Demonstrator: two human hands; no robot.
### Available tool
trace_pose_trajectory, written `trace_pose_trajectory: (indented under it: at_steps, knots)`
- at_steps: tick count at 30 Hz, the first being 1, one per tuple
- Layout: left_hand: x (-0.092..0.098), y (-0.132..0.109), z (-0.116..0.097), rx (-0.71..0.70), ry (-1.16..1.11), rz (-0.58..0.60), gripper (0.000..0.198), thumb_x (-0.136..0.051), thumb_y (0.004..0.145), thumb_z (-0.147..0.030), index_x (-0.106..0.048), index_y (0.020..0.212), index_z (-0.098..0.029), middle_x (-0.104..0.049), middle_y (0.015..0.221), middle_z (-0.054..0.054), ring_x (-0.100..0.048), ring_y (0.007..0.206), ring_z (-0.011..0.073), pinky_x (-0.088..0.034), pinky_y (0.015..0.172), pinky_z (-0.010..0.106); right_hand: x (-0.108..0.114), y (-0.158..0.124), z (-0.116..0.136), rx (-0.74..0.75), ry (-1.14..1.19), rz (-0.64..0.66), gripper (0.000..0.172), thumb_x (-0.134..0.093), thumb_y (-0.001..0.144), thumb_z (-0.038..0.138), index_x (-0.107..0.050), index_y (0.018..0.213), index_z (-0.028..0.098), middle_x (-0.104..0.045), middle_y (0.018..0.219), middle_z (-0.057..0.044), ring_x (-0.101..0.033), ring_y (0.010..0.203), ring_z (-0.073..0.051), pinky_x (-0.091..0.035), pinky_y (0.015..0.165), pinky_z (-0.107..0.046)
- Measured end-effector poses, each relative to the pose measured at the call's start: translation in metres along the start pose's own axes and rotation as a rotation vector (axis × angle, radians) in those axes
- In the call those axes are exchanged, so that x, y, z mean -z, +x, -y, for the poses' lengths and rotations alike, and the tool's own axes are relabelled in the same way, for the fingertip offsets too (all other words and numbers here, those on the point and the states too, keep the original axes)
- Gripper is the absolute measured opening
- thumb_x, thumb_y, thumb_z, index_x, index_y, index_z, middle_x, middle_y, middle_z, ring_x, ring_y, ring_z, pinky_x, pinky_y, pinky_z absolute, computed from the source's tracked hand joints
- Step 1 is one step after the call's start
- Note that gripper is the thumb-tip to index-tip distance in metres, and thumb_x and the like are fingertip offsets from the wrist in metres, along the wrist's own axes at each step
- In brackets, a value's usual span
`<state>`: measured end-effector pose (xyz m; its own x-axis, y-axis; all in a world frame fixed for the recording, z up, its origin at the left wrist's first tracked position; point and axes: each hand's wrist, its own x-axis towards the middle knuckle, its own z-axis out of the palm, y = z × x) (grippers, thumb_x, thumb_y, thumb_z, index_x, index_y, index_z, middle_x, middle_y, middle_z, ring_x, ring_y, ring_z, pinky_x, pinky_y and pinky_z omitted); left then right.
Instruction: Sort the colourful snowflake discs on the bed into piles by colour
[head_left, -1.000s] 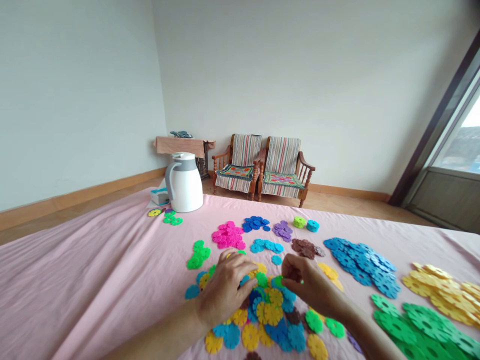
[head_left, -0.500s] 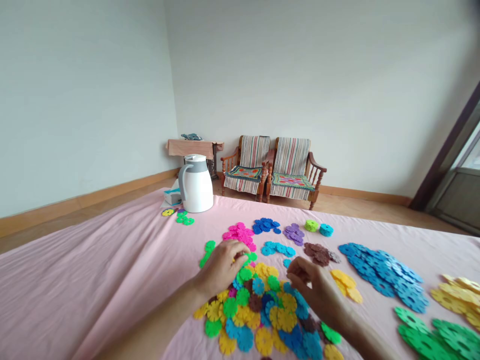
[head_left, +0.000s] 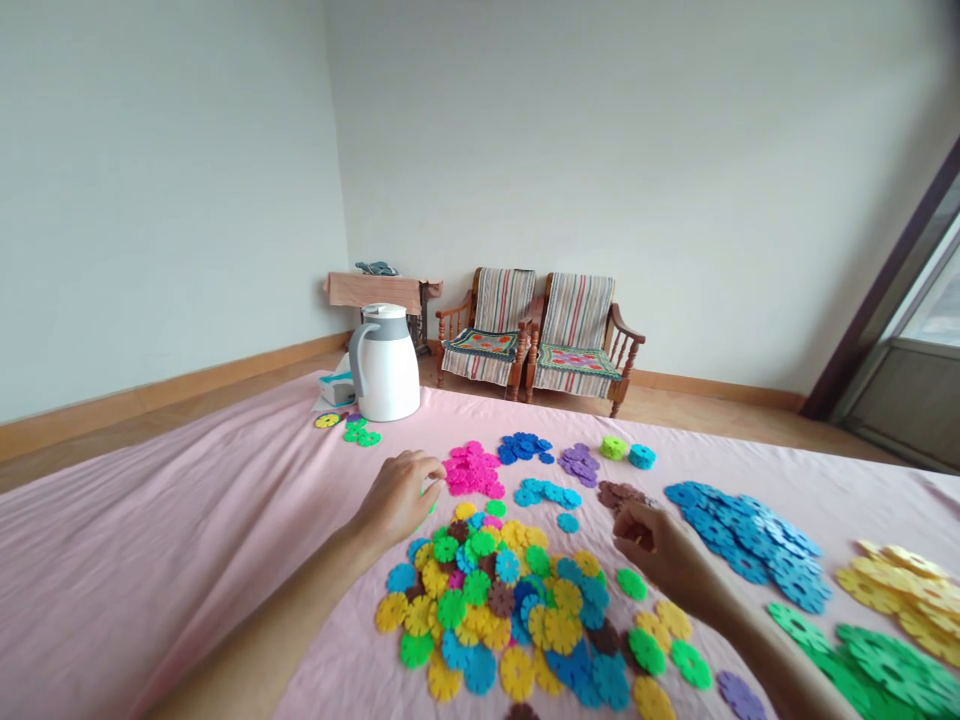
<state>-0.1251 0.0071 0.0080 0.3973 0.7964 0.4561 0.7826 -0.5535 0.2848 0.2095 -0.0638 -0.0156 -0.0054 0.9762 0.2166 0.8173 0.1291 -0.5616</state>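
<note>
My left hand [head_left: 401, 495] is over the cloth just left of the pink disc pile [head_left: 472, 468]. Its thumb and fingers are pinched together, and a sliver of a green notched disc [head_left: 430, 488] shows at the fingertips. My right hand [head_left: 654, 545] hovers in front of the brown disc pile [head_left: 621, 493], fingers curled inward; what they hold, if anything, is hidden. Between my arms spreads a mixed heap of flower-shaped plastic discs [head_left: 487, 610] in yellow, green, blue and brown. A lone green disc [head_left: 631, 583] lies beside the heap's right edge.
Sorted piles lie around: dark blue [head_left: 523, 447], purple [head_left: 579, 463], light blue [head_left: 547, 493], large blue discs [head_left: 750, 540], large yellow [head_left: 904, 590] and large green ones [head_left: 885, 660]. A white jug [head_left: 390, 370] stands at the back left on the pink cloth [head_left: 225, 530].
My left hand has moved left, off the heap's far edge to beside the pink pile. My right hand has shifted right and slightly nearer, uncovering the single light blue disc.
</note>
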Motion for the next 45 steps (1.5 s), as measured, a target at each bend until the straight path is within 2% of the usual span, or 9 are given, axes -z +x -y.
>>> trace_pose_trajectory:
  at_steps: [5, 13, 18, 23, 28, 32, 37, 41, 45]
  knots:
    - [-0.008, -0.005, -0.026, -0.127, -0.090, 0.014, 0.015, -0.052, 0.082, -0.017, -0.066, 0.079, -0.020, -0.065, 0.079, 0.001, -0.056, 0.081, 0.0170, -0.040, 0.075, 0.028, 0.012, -0.010, -0.003, 0.023, -0.162, 0.192, 0.008, -0.056, 0.063, 0.021, -0.057, 0.070, 0.021, -0.064, 0.073, -0.002, -0.057, 0.068, -0.017, -0.040, 0.060, -0.027]
    - [-0.017, -0.013, -0.046, -0.220, -0.196, 0.032, 0.015, -0.052, 0.085, -0.017, -0.066, 0.081, -0.020, -0.065, 0.080, 0.001, -0.057, 0.081, 0.0163, -0.041, 0.077, 0.029, 0.015, -0.014, 0.001, 0.015, -0.227, 0.208, 0.006, -0.054, 0.062, 0.017, -0.049, 0.064, 0.020, -0.058, 0.067, 0.000, -0.051, 0.063, -0.014, -0.034, 0.056, -0.025]
    - [-0.019, -0.018, -0.059, -0.222, -0.311, 0.069, 0.014, -0.053, 0.086, -0.020, -0.067, 0.087, -0.019, -0.065, 0.085, 0.004, -0.056, 0.086, 0.0179, -0.043, 0.079, 0.030, 0.008, -0.011, 0.026, 0.087, 0.047, 0.122, 0.012, -0.053, 0.068, 0.017, -0.043, 0.063, 0.021, -0.048, 0.060, 0.004, -0.043, 0.055, -0.010, -0.031, 0.050, -0.022]
    - [-0.018, -0.027, -0.081, -0.185, -0.474, 0.110, 0.018, -0.061, 0.080, -0.022, -0.063, 0.098, -0.021, -0.063, 0.088, 0.002, -0.056, 0.086, 0.0158, -0.044, 0.078, 0.026, -0.017, -0.021, 0.071, 0.176, 0.319, 0.090, 0.009, -0.050, 0.075, 0.015, -0.045, 0.070, 0.020, -0.049, 0.063, 0.005, -0.047, 0.058, -0.009, -0.037, 0.054, -0.021]
    - [-0.021, -0.030, -0.092, -0.124, -0.517, 0.116, 0.003, -0.059, 0.080, -0.017, -0.061, 0.078, -0.018, -0.062, 0.076, 0.000, -0.057, 0.075, 0.0135, -0.043, 0.069, 0.023, -0.030, -0.028, 0.088, 0.227, 0.380, 0.101, 0.005, -0.050, 0.077, 0.016, -0.050, 0.074, 0.020, -0.055, 0.069, 0.003, -0.052, 0.065, -0.010, -0.041, 0.059, -0.021]
    - [-0.015, -0.019, -0.073, -0.059, -0.518, 0.041, 0.007, -0.054, 0.081, -0.018, -0.061, 0.081, -0.018, -0.064, 0.078, 0.000, -0.058, 0.073, 0.0132, -0.043, 0.069, 0.022, -0.031, -0.020, 0.062, 0.134, 0.218, 0.053, 0.004, -0.049, 0.078, 0.019, -0.053, 0.078, 0.020, -0.057, 0.070, 0.002, -0.053, 0.063, -0.012, -0.041, 0.058, -0.023]
    - [0.000, 0.000, -0.019, 0.080, -0.331, -0.094, 0.019, -0.047, 0.082, -0.020, -0.061, 0.095, -0.019, -0.065, 0.076, -0.001, -0.060, 0.072, 0.0139, -0.043, 0.069, 0.022, -0.028, -0.015, 0.029, 0.052, -0.032, 0.045, 0.015, -0.049, 0.076, 0.020, -0.060, 0.087, 0.019, -0.060, 0.085, -0.004, -0.057, 0.074, -0.016, -0.042, 0.070, -0.029]
    - [0.005, 0.005, 0.017, 0.185, -0.072, 0.022, 0.017, -0.048, 0.077, -0.013, -0.063, 0.083, -0.019, -0.063, 0.065, -0.002, -0.059, 0.066, 0.0138, -0.039, 0.061, 0.021, -0.022, -0.017, 0.028, 0.038, -0.090, 0.119, 0.015, -0.049, 0.074, 0.018, -0.059, 0.084, 0.020, -0.060, 0.085, -0.003, -0.057, 0.075, -0.016, -0.042, 0.070, -0.028]
    - [0.002, 0.002, 0.031, 0.254, 0.101, 0.168, 0.019, -0.050, 0.073, -0.009, -0.064, 0.077, -0.021, -0.065, 0.068, -0.001, -0.060, 0.066, 0.0147, -0.036, 0.057, 0.021, -0.019, -0.018, 0.029, 0.033, -0.069, 0.142, 0.011, -0.051, 0.070, 0.018, -0.055, 0.080, 0.019, -0.059, 0.081, -0.002, -0.056, 0.072, -0.015, -0.041, 0.066, -0.026]
